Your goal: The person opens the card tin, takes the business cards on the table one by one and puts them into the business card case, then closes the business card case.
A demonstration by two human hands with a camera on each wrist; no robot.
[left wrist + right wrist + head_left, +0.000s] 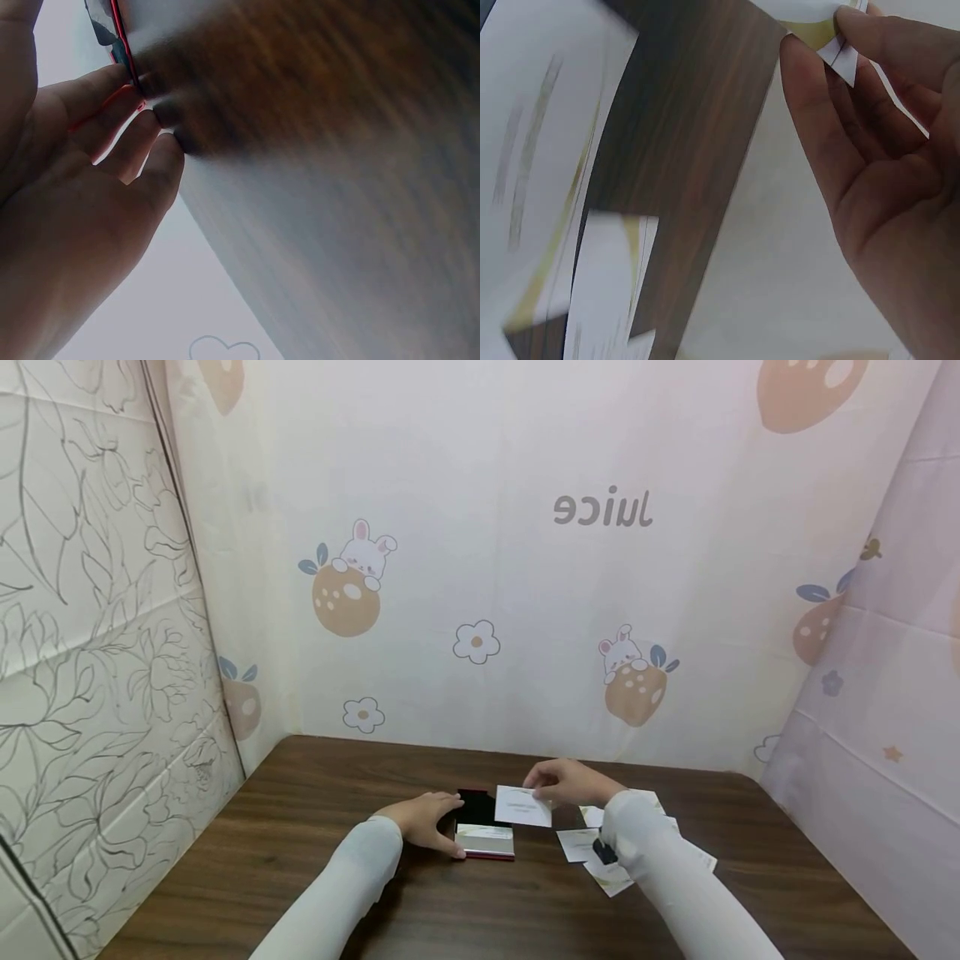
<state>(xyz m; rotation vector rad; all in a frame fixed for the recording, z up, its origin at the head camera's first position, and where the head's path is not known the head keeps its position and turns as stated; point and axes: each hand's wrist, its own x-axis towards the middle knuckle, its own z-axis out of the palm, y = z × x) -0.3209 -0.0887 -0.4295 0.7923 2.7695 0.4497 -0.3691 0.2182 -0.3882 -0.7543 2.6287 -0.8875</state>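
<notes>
My left hand (425,821) holds the left side of a flat card case (480,806) with a black inside and red edges, thumb near its front corner and fingers by the back one. A printed card (484,837) lies in the case's front part. In the left wrist view, the fingertips rest against the red edge. Thumb and fingers of my right hand (570,781) pinch a white card (522,808), raised at the case's right side. The right wrist view shows that card's gold-trimmed corner (814,31) between the fingertips.
Several white cards (611,878) with gold trim lie spread on the brown wooden table (315,877), partly hidden under my right forearm. A patterned curtain (480,568) hangs behind the table, and more printed cloth (97,635) stands at the left side.
</notes>
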